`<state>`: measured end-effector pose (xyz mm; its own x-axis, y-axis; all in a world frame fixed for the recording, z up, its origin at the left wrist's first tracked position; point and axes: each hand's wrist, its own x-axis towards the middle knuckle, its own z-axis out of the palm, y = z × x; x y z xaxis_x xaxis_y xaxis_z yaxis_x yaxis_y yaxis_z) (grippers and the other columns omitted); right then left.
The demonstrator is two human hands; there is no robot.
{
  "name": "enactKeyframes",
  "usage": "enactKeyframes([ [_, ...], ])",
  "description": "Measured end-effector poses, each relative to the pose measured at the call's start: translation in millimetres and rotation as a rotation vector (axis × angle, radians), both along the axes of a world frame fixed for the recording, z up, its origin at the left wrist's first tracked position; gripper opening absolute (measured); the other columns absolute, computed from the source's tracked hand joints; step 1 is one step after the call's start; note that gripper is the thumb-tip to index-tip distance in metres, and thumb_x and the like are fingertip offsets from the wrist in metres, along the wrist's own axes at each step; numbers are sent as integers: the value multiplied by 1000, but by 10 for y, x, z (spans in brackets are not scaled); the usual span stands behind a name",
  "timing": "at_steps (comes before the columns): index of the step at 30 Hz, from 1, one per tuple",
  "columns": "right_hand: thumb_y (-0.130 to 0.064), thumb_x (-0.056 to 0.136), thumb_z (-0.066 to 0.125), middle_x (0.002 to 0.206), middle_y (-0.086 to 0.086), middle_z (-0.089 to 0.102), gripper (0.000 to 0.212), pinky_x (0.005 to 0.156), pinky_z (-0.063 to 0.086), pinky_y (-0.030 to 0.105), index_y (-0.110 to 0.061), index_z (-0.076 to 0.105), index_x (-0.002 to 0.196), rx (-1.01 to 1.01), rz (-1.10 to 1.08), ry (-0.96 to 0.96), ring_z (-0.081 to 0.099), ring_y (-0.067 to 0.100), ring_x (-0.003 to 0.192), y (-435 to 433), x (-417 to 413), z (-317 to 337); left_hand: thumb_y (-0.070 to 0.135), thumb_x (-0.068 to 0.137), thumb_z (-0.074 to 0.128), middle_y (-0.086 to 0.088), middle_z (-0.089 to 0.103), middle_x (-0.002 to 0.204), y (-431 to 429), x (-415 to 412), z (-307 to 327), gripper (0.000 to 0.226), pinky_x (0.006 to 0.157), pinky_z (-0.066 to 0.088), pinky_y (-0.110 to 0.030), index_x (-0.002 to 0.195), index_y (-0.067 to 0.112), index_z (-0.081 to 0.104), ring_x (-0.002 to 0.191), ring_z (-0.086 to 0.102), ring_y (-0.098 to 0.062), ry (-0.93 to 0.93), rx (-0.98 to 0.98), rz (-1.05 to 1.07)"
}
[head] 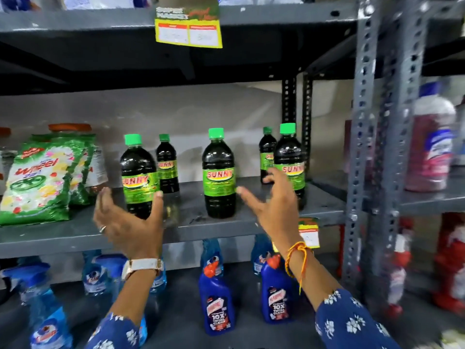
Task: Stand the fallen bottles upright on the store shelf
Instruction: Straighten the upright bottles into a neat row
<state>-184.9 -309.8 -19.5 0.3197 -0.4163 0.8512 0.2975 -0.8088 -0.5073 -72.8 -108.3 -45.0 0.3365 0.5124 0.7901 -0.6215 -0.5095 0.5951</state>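
Several dark bottles with green caps and green "Sunny" labels stand upright on the grey middle shelf. The front row holds a left bottle, a middle bottle and a right bottle; two more stand behind. My left hand is spread open just in front of the left bottle, thumb near its label, not gripping. To the right, my right hand hovers open between the middle and right bottles, holding nothing.
Green detergent bags lean at the shelf's left. Blue spray bottles and blue cleaner bottles fill the shelf below. A perforated steel upright stands at right, with a pink bottle beyond. A yellow price tag hangs above.
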Motion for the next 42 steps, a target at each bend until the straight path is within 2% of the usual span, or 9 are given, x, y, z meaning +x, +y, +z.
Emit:
enactKeyframes([
  [3, -48, 69, 73, 98, 3, 49, 62, 80, 46, 31, -6, 51, 109, 69, -151, -215, 52, 22, 91, -407, -145, 104, 50, 82, 63, -26, 48, 131, -417, -255, 94, 78, 103, 32, -39, 131, -7, 43, 122, 42, -36, -75, 66, -155],
  [7, -64, 52, 76, 120, 3, 50, 95, 96, 45, 36, -13, 40, 125, 236, -58, 101, 50, 18, 113, -841, -163, 129, 65, 75, 56, -25, 45, 135, -930, -369, 214, 95, 101, 36, -45, 135, -6, 38, 124, 43, -38, 80, 244, -306],
  [9, -51, 55, 83, 118, -3, 54, 91, 92, 45, 24, -13, 41, 127, 250, 106, 280, 53, 11, 109, -943, -192, 126, 72, 68, 56, -24, 48, 133, -1085, -338, 219, 105, 96, 39, -48, 137, -4, 35, 119, 49, -39, 205, 295, -303],
  [11, -38, 60, 85, 108, -7, 58, 76, 74, 42, 10, -16, 47, 122, 195, 198, 442, 57, 10, 104, -998, -195, 99, 76, 66, 60, -24, 55, 126, -1172, -302, 181, 110, 91, 43, -52, 137, -3, 33, 108, 56, -42, 324, 353, -259],
  [15, -36, 58, 86, 97, -10, 63, 60, 64, 36, -2, -21, 58, 109, 111, 161, 443, 59, 6, 93, -1073, -116, -11, 60, 69, 72, -24, 63, 109, -1210, -264, 108, 97, 78, 47, -48, 136, 0, 33, 93, 62, -43, 390, 322, -244],
  [25, -46, 54, 84, 106, -4, 66, 67, 84, 43, 26, -22, 55, 110, 86, 93, 461, 59, 12, 97, -1117, -76, -11, 54, 73, 72, -21, 62, 112, -1236, -227, 79, 92, 72, 48, -45, 137, 0, 33, 95, 62, -41, 374, 358, -187],
  [29, -39, 60, 84, 97, -9, 59, 59, 80, 40, 21, -20, 54, 107, 88, 119, 473, 55, 8, 90, -1084, -132, 29, 53, 72, 73, -21, 63, 110, -1236, -258, 78, 89, 71, 48, -44, 134, 0, 36, 93, 62, -40, 363, 337, -185],
  [34, -31, 63, 84, 96, -9, 60, 51, 65, 35, 4, -26, 49, 100, 91, 174, 466, 54, 5, 86, -1056, -173, 38, 57, 71, 72, -19, 63, 111, -1234, -273, 70, 89, 72, 48, -43, 130, 0, 39, 94, 62, -39, 350, 323, -197],
  [42, -36, 62, 83, 100, -8, 59, 63, 80, 39, 21, -19, 51, 113, 110, 157, 495, 55, 9, 92, -1045, -157, 42, 59, 70, 71, -18, 63, 111, -1229, -257, 66, 91, 71, 49, -42, 132, 0, 38, 93, 63, -38, 330, 330, -206],
])
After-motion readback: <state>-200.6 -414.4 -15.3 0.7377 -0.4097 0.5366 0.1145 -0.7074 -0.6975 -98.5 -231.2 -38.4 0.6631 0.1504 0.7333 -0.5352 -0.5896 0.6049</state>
